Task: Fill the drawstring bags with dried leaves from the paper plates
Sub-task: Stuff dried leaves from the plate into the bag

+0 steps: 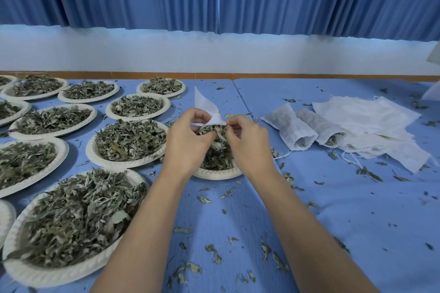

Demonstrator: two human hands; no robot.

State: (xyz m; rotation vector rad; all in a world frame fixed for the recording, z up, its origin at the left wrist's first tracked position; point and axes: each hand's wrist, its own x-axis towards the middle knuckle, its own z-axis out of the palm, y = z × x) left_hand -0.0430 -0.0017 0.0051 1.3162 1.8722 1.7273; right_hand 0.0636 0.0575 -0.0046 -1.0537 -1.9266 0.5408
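While held just above the plate, white bag pinched at its mouth from both sides: left hand curled round one edge, right hand gripping the other. Probably kept there to spread the opening and let stray leaves fall back onto the plate. Right of the plate, two filled bags lying flat, then empty bags piled beyond. Left of the plate, more plates heaped and waiting.
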